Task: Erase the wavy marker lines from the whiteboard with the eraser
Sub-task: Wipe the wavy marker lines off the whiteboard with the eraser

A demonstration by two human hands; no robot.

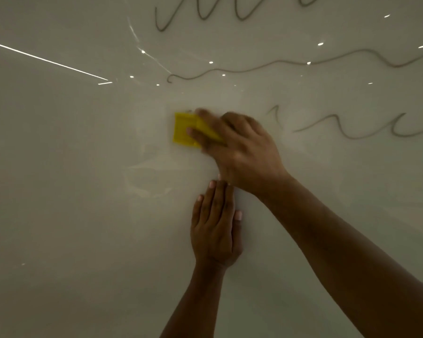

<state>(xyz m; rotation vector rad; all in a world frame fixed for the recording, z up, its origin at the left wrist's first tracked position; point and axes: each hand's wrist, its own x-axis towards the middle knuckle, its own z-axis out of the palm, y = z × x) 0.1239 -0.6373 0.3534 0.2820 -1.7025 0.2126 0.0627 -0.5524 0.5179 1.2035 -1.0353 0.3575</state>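
Gripping the yellow eraser point(185, 128), right hand point(242, 152) has fingers curled over its top and front, pressing it against the whiteboard point(59, 179); hand and eraser are motion-blurred. Left hand point(215, 230) lies flat on the board just below the right hand, fingers straight and together, holding nothing. Three wavy lines show: tall loops point(205, 13) at top, a long shallow wave point(291, 63) mid-board, a shorter wave point(352, 128) right of the right hand. Faint smear near the eraser's top edge. Ceiling-light reflections point(47, 61) dot the board
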